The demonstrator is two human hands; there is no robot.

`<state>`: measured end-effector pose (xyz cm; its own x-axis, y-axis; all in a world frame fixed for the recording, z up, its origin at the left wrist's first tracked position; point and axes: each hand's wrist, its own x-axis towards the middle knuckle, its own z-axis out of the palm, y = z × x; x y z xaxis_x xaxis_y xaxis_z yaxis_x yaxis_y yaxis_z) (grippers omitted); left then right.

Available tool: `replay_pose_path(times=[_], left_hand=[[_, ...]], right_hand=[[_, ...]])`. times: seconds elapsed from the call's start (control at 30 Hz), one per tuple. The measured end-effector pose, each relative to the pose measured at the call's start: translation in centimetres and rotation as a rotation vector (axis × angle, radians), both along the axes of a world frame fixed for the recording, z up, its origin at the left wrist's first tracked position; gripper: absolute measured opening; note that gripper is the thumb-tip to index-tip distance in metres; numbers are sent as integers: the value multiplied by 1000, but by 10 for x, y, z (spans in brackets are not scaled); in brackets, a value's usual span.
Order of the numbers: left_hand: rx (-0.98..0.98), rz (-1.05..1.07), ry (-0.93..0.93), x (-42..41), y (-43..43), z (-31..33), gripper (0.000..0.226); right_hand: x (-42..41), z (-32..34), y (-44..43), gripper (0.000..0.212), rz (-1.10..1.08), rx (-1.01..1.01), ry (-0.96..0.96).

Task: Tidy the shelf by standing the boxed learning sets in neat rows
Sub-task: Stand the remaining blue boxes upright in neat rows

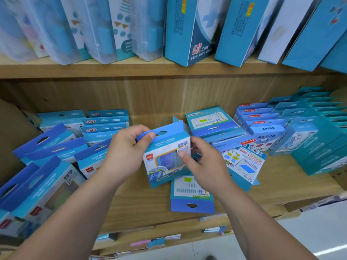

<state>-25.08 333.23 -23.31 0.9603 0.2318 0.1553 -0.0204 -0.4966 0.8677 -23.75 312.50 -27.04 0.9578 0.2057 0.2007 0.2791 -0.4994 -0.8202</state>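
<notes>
- The left hand [127, 151] grips the blue hang tab [148, 133] at the top of a small boxed learning set [165, 160]. The thumb lies on the tab, just beside its hole.
- The right hand [204, 164] holds the same box at its right side. The thumb presses on the printed front and the other fingers are curled behind it.
- This box is in the middle of the wooden shelf [131, 207], tilted, with its front turned to the camera. I cannot tell if its lower edge touches the board.
- Just below it a flat blue box [191, 196] lies on the board, its tab toward the front edge of the shelf.
- Beside the right hand a box with coloured shapes [244, 162] and a barcode lies flat.
- On the left, leaning blue boxes [47, 145] make loose rows.
- At the back right, standing boxes [262, 121] make closer rows, next to teal boxes [319, 145].
- On the board above, tall blue boxes [187, 34] and clear plastic cases [56, 34] lean.
</notes>
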Motion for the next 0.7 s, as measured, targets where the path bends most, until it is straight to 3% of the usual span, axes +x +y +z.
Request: replay_pose_path(times=[0.13,0.3,0.47,0.7], left_hand=[[224,-25,-5,-6,-2,-4,22],[400,115,-115,-20,5,-9,20],[544,139,-116,-30,7,-9,16],[661,163,-18,-41,13,-16,17]], right_hand=[[-3,-8,-9,28,-11,-93,13],[-7,-23,-28,33,-74,-391,-208],[-7,-24,-43,24,-213,-354,-414],[2,-21,-57,21,-277,-371,-452]])
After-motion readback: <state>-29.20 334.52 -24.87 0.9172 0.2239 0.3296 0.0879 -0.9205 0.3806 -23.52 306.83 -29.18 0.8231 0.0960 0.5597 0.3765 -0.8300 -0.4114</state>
